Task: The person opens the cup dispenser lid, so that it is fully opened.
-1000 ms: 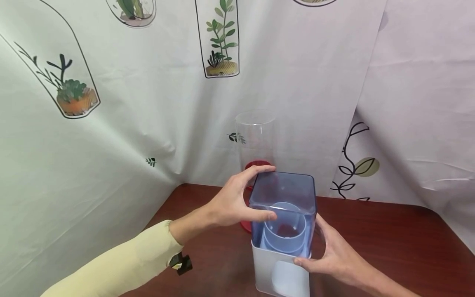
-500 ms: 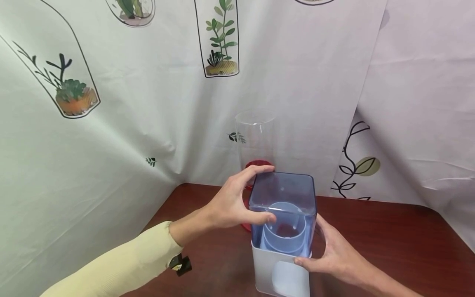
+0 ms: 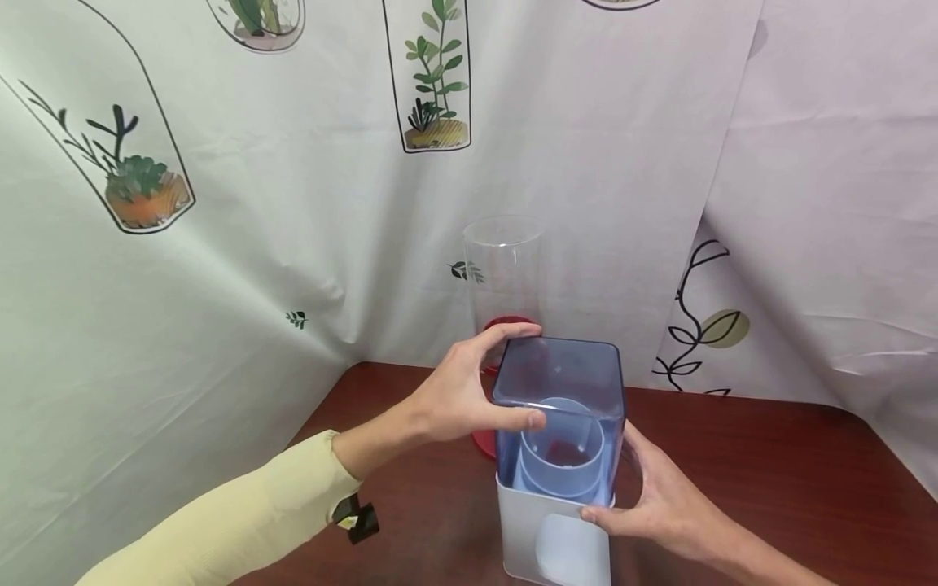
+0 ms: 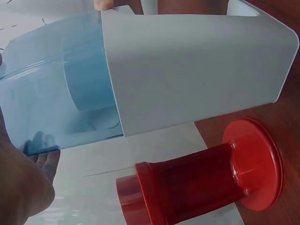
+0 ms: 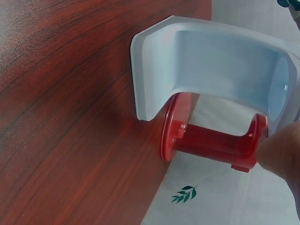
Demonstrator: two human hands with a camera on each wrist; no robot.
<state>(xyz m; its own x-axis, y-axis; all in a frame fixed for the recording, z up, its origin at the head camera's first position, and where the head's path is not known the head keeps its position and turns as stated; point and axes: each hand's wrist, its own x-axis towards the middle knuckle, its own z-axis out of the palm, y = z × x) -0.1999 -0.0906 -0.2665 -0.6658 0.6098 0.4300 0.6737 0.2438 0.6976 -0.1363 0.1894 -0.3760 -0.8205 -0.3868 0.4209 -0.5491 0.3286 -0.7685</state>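
A translucent blue square container (image 3: 564, 370) sits in the top of a white stand (image 3: 523, 529); a round blue collar shows inside its lower part. My left hand (image 3: 458, 395) holds the container from the left near its open top, thumb in front and fingers toward the back. At the right my right hand (image 3: 659, 500) grips the stand's upper rim with its thumb in front; its other fingers are partly hidden behind the container. The left wrist view shows the stand's plain side (image 4: 197, 70). Its arched opening (image 5: 225, 61) is seen in the right wrist view.
Behind the container stands a clear cylinder (image 3: 506, 277) over a red stand (image 4: 197, 183) with a round foot. The dark red-brown wooden table (image 3: 747, 472) meets a white cloth backdrop (image 3: 601, 163) printed with plants.
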